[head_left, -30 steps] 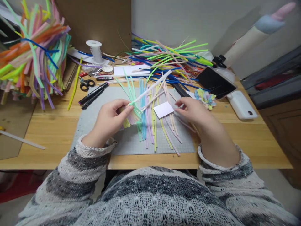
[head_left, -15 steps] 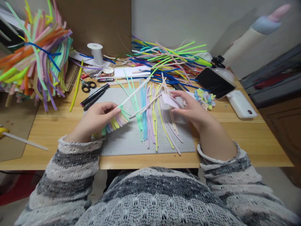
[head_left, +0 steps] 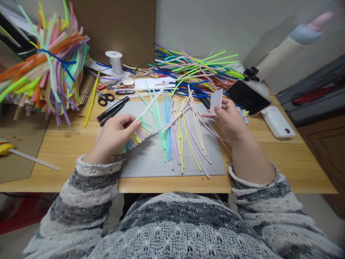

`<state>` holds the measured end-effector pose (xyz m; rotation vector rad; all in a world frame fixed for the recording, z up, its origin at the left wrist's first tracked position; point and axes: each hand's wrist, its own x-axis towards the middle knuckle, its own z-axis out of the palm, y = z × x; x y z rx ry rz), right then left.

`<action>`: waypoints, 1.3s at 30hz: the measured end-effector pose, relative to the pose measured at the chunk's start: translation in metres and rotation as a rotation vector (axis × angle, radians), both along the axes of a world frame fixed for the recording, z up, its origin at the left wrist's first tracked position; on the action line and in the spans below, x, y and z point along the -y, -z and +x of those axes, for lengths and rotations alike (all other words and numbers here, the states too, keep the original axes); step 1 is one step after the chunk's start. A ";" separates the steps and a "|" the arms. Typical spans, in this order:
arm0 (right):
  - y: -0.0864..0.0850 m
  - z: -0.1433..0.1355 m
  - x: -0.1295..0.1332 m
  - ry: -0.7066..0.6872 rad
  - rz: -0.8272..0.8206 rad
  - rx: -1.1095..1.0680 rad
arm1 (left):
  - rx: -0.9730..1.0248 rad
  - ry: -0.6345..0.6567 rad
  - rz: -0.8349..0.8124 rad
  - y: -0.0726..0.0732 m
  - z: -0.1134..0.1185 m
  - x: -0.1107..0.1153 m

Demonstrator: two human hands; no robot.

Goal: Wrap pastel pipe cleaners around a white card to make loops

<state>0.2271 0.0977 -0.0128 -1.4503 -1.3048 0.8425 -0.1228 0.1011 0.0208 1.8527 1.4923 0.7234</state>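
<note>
Through my head camera, I view a wooden table [head_left: 275, 158] set against a pale grey wall [head_left: 215, 25]. A brown board [head_left: 115, 25] stands upright at the rear left. A grey cutting mat [head_left: 137, 165] covers the middle of the table near its front edge.

My left hand [head_left: 115, 131] is closed, thumb against fingers, gripping a row of pastel looped stems [head_left: 137, 138] above the left part of the mat. A white stem [head_left: 153, 104] slants up and away from this grip. My right hand [head_left: 231, 120] is partly closed and pinches a small white card [head_left: 216, 100], held raised over the mat's right side. Between the hands, loose pastel stems [head_left: 167, 124] lie fanned on the mat.

Left of the mat I note two black markers [head_left: 113, 109], scissors [head_left: 105, 99] and a yellow stem [head_left: 92, 99]. A spool [head_left: 116, 64] stands behind them. Along the rear lies a pile of coloured stems [head_left: 199, 66]. At the right, a black-screened phone [head_left: 246, 97] leans beside a white case [head_left: 277, 122].

At far left, a blue stem ties a large multicoloured bundle [head_left: 48, 68]. Below the table at left, I see a red object [head_left: 24, 212].
</note>
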 end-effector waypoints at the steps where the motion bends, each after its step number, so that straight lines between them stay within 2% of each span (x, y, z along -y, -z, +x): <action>1: -0.001 0.001 0.000 0.042 -0.004 0.032 | -0.006 0.004 0.002 0.000 0.000 0.000; 4: -0.003 0.002 0.003 0.122 -0.047 0.382 | -0.020 0.005 0.015 -0.001 0.001 0.000; 7: -0.004 0.000 0.006 0.113 -0.065 0.758 | -0.050 -0.001 0.037 -0.002 0.001 0.000; 12: -0.006 0.000 0.008 0.156 -0.070 0.866 | -0.089 -0.007 0.063 -0.003 0.001 0.001; 18: -0.006 0.002 0.012 0.163 -0.145 1.124 | -0.108 -0.009 0.059 -0.003 0.001 0.001; 22: -0.015 0.001 0.019 0.126 -0.138 1.134 | -0.108 0.017 0.052 -0.005 0.002 0.003; 24: -0.020 -0.001 0.024 0.065 -0.245 1.132 | -0.119 0.029 0.054 -0.006 0.002 0.004; 27: -0.024 -0.006 0.031 -0.048 -0.488 1.152 | -0.129 0.038 0.054 -0.007 0.002 0.005; 29: -0.023 -0.011 0.033 -0.098 -0.545 1.148 | -0.128 0.041 0.058 -0.006 0.002 0.004; 36: -0.024 -0.021 0.032 -0.149 -0.402 0.904 | -0.131 0.055 0.070 -0.005 0.001 0.004; 39: -0.025 -0.028 0.031 -0.216 -0.409 0.921 | -0.122 0.046 0.061 -0.006 0.001 0.005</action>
